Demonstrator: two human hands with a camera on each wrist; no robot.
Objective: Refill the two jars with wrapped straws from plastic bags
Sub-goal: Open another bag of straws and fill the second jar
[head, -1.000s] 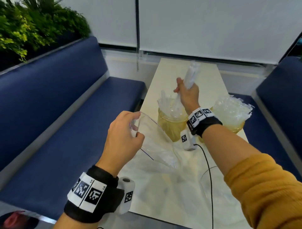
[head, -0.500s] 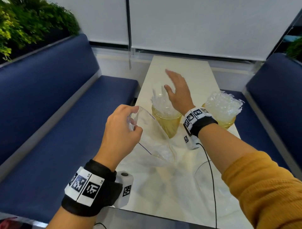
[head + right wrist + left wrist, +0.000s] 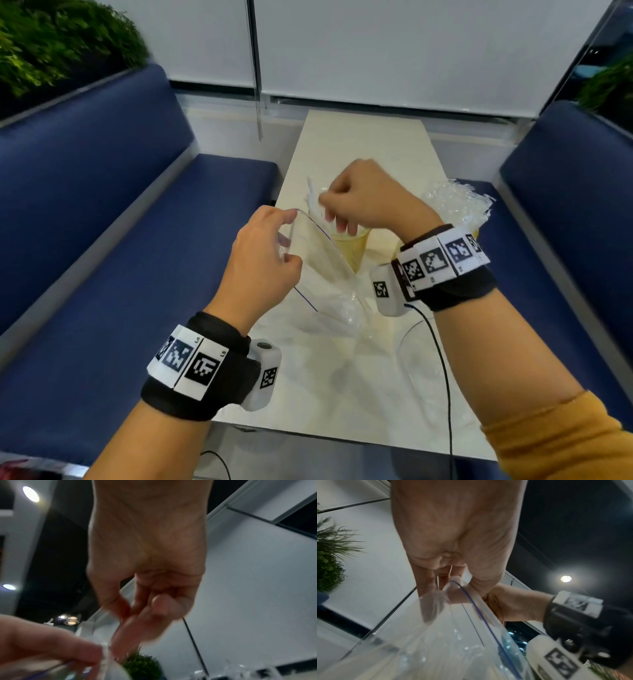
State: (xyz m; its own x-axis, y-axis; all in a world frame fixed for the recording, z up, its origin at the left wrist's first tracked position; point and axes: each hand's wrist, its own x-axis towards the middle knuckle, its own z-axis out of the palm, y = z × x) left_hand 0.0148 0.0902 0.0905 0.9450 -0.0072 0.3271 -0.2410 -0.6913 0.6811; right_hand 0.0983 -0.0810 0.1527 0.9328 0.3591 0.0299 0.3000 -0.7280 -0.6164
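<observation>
My left hand [image 3: 274, 240] pinches the rim of a clear zip bag [image 3: 322, 270] with a blue seal line, holding it up over the table; the pinch shows close up in the left wrist view [image 3: 447, 591]. My right hand [image 3: 342, 209] hovers at the bag's mouth with its fingers curled. Blur hides whether it grips the rim [image 3: 137, 622]. Behind the bag stands an amber jar [image 3: 352, 246] with white wrapped straws [image 3: 313, 198] sticking up. A second jar at the right is mostly hidden by my right wrist, and its straws [image 3: 455, 202] pile above the rim.
A pale narrow table [image 3: 363, 144] runs away from me between two blue benches [image 3: 137, 240] [image 3: 565, 222]. Another clear bag [image 3: 421, 359] lies flat on the near table. A black cable [image 3: 442, 359] trails from my right wrist. Plants [image 3: 51, 44] stand behind the left bench.
My right hand let go of the straw bundle in the left jar, opened, then came back to the bag's mouth with curled fingers. My left hand kept holding the bag.
</observation>
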